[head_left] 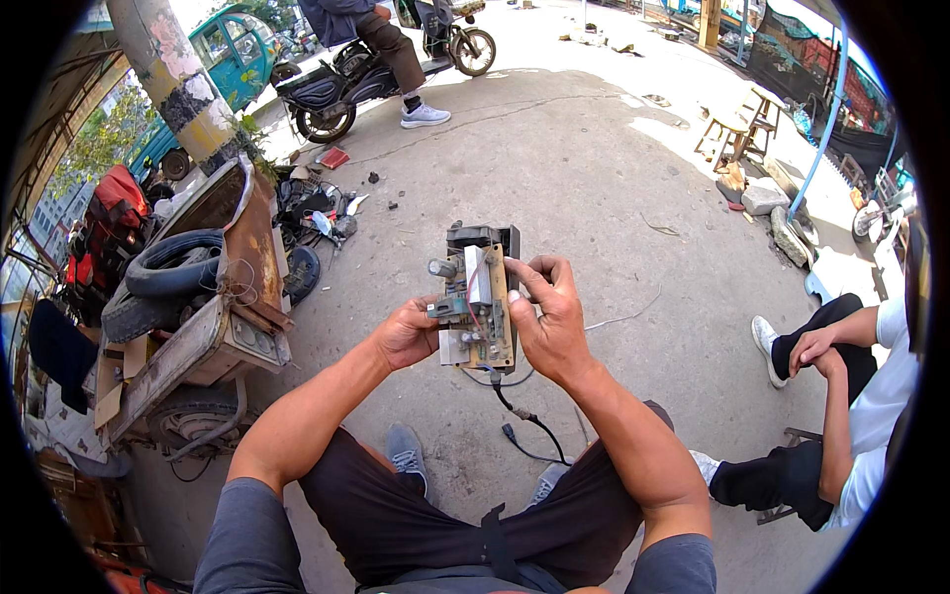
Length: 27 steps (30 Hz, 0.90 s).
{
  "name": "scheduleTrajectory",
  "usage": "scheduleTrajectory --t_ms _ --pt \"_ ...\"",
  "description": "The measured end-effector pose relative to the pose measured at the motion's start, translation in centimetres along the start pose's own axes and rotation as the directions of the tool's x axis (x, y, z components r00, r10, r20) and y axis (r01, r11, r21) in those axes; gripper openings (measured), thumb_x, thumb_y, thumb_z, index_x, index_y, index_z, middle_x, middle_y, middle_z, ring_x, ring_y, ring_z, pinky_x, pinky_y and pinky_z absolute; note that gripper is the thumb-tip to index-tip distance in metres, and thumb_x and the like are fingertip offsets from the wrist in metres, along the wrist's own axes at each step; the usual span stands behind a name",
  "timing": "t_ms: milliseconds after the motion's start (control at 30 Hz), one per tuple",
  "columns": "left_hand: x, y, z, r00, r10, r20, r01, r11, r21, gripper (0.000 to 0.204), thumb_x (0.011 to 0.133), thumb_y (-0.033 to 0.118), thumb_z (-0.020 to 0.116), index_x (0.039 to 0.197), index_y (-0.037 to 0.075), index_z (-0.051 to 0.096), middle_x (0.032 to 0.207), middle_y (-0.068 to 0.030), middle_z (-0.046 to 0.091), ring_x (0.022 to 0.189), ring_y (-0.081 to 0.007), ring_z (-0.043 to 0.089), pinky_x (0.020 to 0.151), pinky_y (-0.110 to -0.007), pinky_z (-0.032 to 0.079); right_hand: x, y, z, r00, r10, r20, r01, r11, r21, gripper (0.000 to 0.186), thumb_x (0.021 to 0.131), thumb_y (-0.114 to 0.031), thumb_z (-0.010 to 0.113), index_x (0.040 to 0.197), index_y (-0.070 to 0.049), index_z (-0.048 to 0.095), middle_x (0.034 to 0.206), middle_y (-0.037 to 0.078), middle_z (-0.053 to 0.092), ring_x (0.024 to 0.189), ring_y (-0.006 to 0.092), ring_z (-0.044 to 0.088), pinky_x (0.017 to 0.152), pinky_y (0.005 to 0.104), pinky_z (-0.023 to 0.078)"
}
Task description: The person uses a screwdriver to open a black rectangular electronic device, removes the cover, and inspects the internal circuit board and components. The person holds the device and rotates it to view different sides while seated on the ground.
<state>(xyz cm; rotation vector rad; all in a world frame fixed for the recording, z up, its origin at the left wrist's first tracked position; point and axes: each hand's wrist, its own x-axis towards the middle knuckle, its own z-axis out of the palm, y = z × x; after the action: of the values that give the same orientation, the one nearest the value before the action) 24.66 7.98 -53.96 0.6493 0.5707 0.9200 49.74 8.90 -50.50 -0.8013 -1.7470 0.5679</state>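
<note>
Between my two hands, above my knees, is a dusty circuit board (pixel 503 307) with a silvery heat sink (pixel 478 275), capacitors and a black part at its far end. My left hand (pixel 408 333) pinches its left edge between thumb and fingers. On the other side, my right hand (pixel 547 315) grips the right edge, its thumb and index finger against the board. A black cable (pixel 522 413) hangs from the near end toward my legs, and a dark plug (pixel 509 433) dangles beside it. The fingertips under the board are hidden.
At left stands a rusty cart (pixel 188 342) holding old tires (pixel 176 262). A seated person (pixel 841 396) is close on my right. Ahead, someone sits on a black scooter (pixel 346 84). Wooden stools (pixel 740 124) and stones (pixel 762 196) lie farther right.
</note>
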Motion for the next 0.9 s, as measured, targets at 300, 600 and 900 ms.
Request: scheduleTrajectory --t_ms 300,600,900 --pt "0.03 -0.08 -0.07 1.000 0.018 0.021 -0.018 0.999 0.028 0.055 0.086 0.001 0.061 0.140 -0.007 0.047 0.134 -0.0170 0.061 0.127 -0.0274 0.058 0.113 -0.046 0.041 -0.08 0.15 0.10 1.000 0.015 -0.018 -0.015 1.000 0.014 0.038 0.088 -0.013 0.061 0.124 -0.001 0.066 0.109 0.017 0.052 0.098 0.0280 0.056 0.086 0.0382 0.049" --pt "-0.14 -0.03 -0.06 0.999 0.037 0.022 -0.038 0.998 0.040 0.053 0.086 0.002 0.060 0.138 -0.007 0.049 0.133 -0.0177 0.062 0.127 -0.0284 0.058 0.114 -0.046 0.040 -0.17 0.23 -0.22 1.000 -0.006 -0.022 0.005 1.000 -0.017 0.036 0.089 -0.012 0.061 0.123 -0.002 0.067 0.108 0.017 0.053 0.097 0.0277 0.056 0.084 0.0375 0.049" --pt "-0.01 0.03 -0.35 1.000 0.021 0.009 -0.022 1.000 0.018 0.053 0.084 -0.001 0.059 0.136 -0.005 0.051 0.132 -0.0169 0.063 0.124 -0.0297 0.061 0.112 -0.048 0.043 -0.07 0.23 -0.21 0.999 -0.008 -0.052 0.009 1.000 0.029 0.034 0.089 -0.009 0.059 0.121 -0.001 0.068 0.107 0.016 0.054 0.094 0.0263 0.056 0.082 0.0360 0.049"
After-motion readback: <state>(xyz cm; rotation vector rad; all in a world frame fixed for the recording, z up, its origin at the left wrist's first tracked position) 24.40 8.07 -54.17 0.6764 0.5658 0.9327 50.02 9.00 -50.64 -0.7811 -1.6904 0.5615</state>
